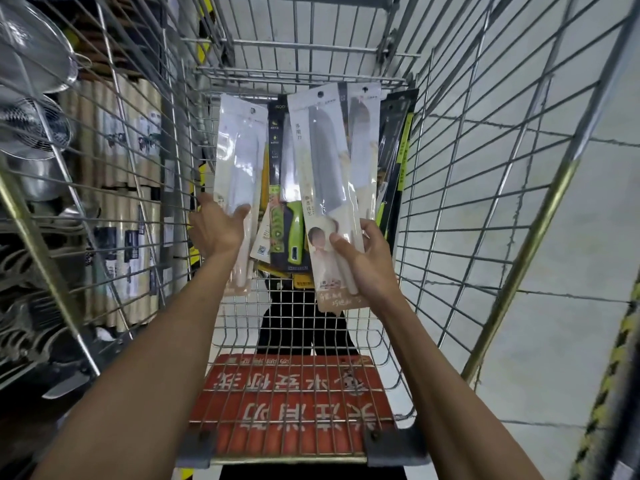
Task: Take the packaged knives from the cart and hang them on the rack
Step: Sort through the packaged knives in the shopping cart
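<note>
Both my arms reached straight forward into the cart [450,202]. My left hand [218,226] lay flat-fingered against the lower part of a white packaged knife [239,161], thumb spread aside and nothing clasped. My right hand [367,261] gripped a beige packaged knife [325,181] near its handle end, thumb on the front and fingers behind, holding it above the others.

The cart was wire mesh, with a red sign [294,403] on its near flap. Pale tiled floor [554,306] showed to the right, and shelves with metal strainers [34,64] stood to the left.

The beige pack's long axis ran away from me, hang hole at the far end, handle toward me, its top leaning slightly left. The white one lay nearly parallel to it. Between them sat a green-handled packaged knife [287,233], and black packs [398,150] leaned at the right.
</note>
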